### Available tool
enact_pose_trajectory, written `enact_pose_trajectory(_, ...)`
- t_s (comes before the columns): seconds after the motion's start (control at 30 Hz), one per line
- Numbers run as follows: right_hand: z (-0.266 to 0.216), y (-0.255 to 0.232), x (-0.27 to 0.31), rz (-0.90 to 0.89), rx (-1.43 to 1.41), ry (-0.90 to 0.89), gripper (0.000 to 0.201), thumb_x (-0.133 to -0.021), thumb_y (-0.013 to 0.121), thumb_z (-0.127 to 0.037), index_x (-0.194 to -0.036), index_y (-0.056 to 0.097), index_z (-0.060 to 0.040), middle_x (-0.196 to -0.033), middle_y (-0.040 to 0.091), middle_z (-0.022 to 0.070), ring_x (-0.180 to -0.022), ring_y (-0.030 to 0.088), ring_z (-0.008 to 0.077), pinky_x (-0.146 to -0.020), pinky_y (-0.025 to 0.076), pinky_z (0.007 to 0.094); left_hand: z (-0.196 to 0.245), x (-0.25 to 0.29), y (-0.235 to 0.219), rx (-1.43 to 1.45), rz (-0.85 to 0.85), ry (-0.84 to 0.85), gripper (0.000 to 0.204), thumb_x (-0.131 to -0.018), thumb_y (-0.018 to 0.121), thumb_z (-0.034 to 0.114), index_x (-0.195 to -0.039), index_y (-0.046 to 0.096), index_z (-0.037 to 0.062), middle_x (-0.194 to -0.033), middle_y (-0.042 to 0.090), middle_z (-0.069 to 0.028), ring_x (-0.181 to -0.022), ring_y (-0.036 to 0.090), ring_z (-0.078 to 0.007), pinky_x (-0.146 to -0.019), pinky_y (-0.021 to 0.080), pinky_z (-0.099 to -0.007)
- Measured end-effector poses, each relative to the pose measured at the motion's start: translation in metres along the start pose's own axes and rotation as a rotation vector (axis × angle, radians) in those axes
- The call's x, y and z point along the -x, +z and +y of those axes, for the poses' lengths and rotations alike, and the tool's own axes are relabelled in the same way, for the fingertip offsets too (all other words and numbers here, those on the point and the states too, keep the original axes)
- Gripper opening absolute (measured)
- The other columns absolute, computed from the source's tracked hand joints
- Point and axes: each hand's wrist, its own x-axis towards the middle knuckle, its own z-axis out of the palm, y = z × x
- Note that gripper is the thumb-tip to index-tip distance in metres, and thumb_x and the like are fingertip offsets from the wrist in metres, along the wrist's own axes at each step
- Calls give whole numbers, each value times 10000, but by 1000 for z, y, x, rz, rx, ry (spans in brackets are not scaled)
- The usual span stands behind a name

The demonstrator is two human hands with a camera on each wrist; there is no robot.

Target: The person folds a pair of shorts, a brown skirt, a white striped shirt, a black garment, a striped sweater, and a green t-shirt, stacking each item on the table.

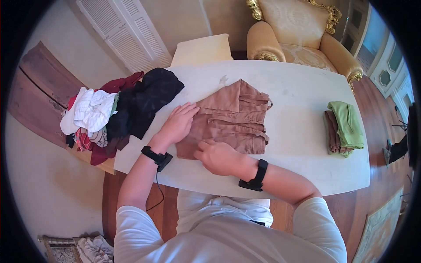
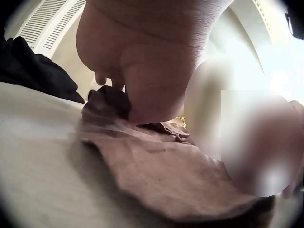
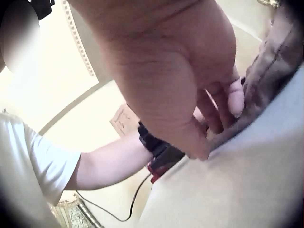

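A brown garment (image 1: 232, 116) with seams and a loop of strap at its right side lies folded on the white table (image 1: 302, 131). On its left edge rests my left hand (image 1: 180, 122), with fairly straight fingers pointing away from me. In the left wrist view the cloth (image 2: 161, 175) lies under and beyond that hand (image 2: 152, 71). My right hand (image 1: 221, 158) is at the near edge of the garment, fingers curled and thumb toward the left. The right wrist view has the thumb and fingers of this hand (image 3: 175, 90) pinching at the edge of the cloth (image 3: 270, 71).
Left of the garment lies a heap of clothes, with a black piece (image 1: 147, 98) and a white striped piece (image 1: 94, 109). A folded stack with a green garment (image 1: 346, 125) on top sits near the table's right end. Behind stands a gold armchair (image 1: 302, 26).
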Motion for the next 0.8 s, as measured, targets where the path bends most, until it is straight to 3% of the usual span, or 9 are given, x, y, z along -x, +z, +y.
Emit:
enact_pose_trajectory(0.2,2,-2,0,-92,6,47,153,-830,672,-90,-974,705,-53,-1010,673,138,-945,712,341,-820,580,430,-4,0,5,122,-54,-47,409,-1026,485,106,-1402,608,4,-1503,576,-185,-1471,459,-340,-1241,316,-482)
enact_pose_trajectory(0.27,5,-11,2,-214,-56,51,154,-830,658,-76,-974,706,-51,-1010,691,154,-950,712,346,-805,575,439,-2,1,3,163,-74,-58,393,-1005,491,79,-1369,616,-1,-1487,584,-206,-1462,468,-343,-1237,320,-487)
enact_pose_trajectory(0.37,8,-43,0,-391,-105,117,165,-828,644,-57,-982,700,-47,-1016,710,175,-942,714,354,-789,567,455,7,4,-16,449,-275,-185,426,-911,543,-7,-1334,597,-7,-1529,528,-247,-1499,417,-369,-1247,306,-491)
enact_pose_trajectory(0.4,9,-53,-1,-451,-114,150,169,-827,640,-50,-986,697,-45,-1018,715,182,-937,715,357,-784,564,461,8,9,-18,411,-289,-133,460,-874,572,-17,-1334,586,-7,-1554,492,-258,-1516,387,-377,-1252,301,-486)
enact_pose_trajectory(0.5,20,-67,2,-341,-230,256,192,-807,624,-22,-989,681,-46,-943,717,168,-892,716,351,-786,560,461,13,34,-20,337,-318,-8,562,-775,653,-45,-1328,563,6,-1624,390,-276,-1564,298,-392,-1266,288,-453)
enact_pose_trajectory(0.6,42,-70,11,-56,-438,230,159,-826,595,-4,-974,651,-13,-886,705,157,-790,707,355,-739,561,452,23,53,-25,314,-324,21,637,-735,718,-43,-1346,556,40,-1667,325,-265,-1594,238,-381,-1280,270,-408)
enact_pose_trajectory(0.67,41,-88,15,-120,-682,482,121,-859,603,-25,-971,633,10,-825,695,154,-731,698,353,-694,557,445,31,61,-31,279,-358,-5,686,-749,753,-9,-1400,546,57,-1672,316,-261,-1598,230,-367,-1295,240,-407)
enact_pose_trajectory(0.7,39,-95,15,-152,-802,611,112,-875,607,-35,-970,624,22,-795,691,152,-702,693,353,-672,555,441,33,65,-29,278,-304,-17,692,-778,750,0,-1432,533,63,-1658,346,-254,-1580,273,-363,-1279,275,-413)
enact_pose_trajectory(0.8,34,-98,18,-239,-621,554,234,-937,675,-175,-937,622,53,-752,680,176,-642,690,341,-618,547,428,35,69,-17,340,-146,-61,669,-867,736,37,-1495,504,69,-1589,455,-232,-1499,415,-350,-1205,387,-419)
